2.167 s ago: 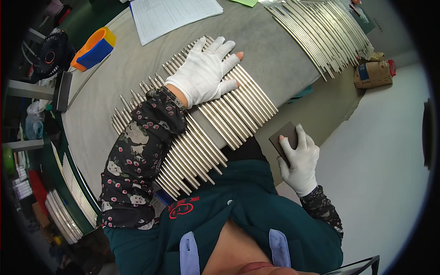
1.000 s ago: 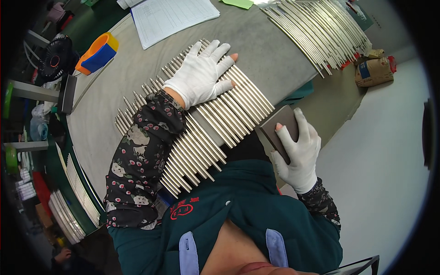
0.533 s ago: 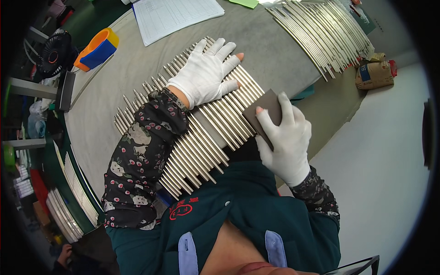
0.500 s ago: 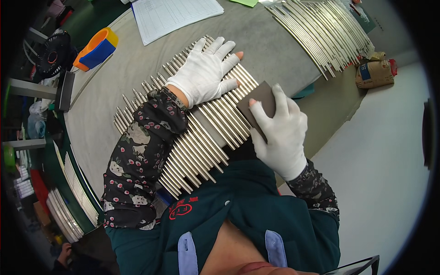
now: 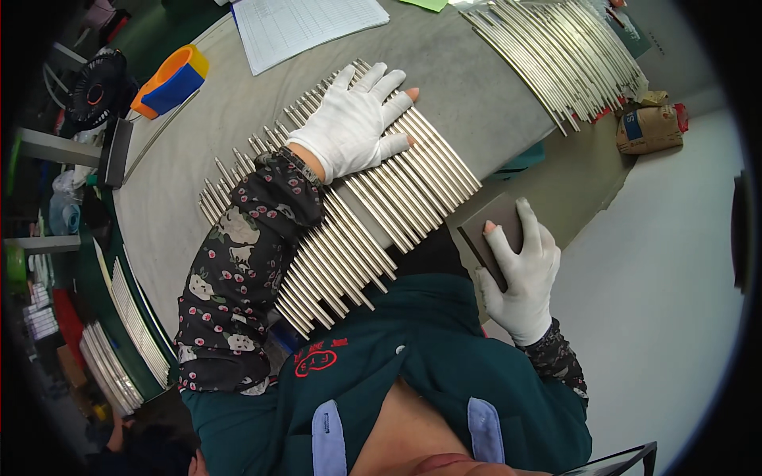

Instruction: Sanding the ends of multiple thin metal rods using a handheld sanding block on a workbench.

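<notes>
While the left hand (image 5: 353, 123), gloved and spread flat, is pressing on the row of metal rods (image 5: 373, 214), the right hand (image 5: 520, 270) is gripping a dark block (image 5: 488, 230) just off the rods' near ends, beyond the table (image 5: 444, 71) edge. Open grey surface is lying beyond the row; a second rod bundle (image 5: 563, 55) is resting far right.

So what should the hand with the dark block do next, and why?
Probably bring the dark block over onto the metal rods. The right hand holds it just off their near ends, while the left hand lies flat on the row.
</notes>
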Action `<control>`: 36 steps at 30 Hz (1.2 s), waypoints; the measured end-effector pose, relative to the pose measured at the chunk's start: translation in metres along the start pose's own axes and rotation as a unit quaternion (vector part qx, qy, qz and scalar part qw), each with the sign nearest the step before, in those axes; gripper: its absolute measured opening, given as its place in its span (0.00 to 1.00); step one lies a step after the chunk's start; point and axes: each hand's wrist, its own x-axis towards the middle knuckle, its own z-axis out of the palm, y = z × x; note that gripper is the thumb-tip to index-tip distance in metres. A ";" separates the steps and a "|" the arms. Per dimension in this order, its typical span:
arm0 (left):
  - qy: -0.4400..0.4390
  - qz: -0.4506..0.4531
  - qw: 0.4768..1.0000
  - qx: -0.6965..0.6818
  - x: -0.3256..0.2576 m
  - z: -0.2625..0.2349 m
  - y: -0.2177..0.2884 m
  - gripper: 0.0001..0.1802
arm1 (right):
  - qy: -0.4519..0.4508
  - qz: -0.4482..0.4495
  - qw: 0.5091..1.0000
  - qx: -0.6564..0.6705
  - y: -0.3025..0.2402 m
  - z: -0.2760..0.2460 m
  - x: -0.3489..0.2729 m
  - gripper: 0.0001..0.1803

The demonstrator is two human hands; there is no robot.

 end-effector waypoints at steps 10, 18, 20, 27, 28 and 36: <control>0.009 -0.006 1.000 -0.011 -0.004 -0.001 0.002 0.36 | -0.006 -0.048 0.999 0.003 -0.022 0.010 0.037 0.35; 0.024 -0.007 1.000 -0.009 -0.003 0.001 0.000 0.36 | -0.021 -0.064 0.998 -0.013 -0.014 -0.001 0.026 0.34; 0.014 -0.005 1.000 -0.010 -0.001 0.000 0.002 0.37 | -0.059 -0.024 0.997 -0.050 -0.007 -0.008 0.001 0.36; 0.022 -0.032 0.999 0.000 -0.009 -0.005 -0.001 0.41 | -0.006 -0.015 1.000 -0.011 -0.011 -0.007 0.002 0.38; 0.044 -0.038 0.998 -0.001 -0.013 -0.005 -0.003 0.42 | -0.004 -0.017 1.000 -0.005 -0.011 -0.005 0.003 0.38; -0.049 -0.083 0.995 -0.014 -0.040 -0.011 -0.011 0.41 | 0.019 -0.041 0.999 0.011 -0.012 0.003 0.007 0.38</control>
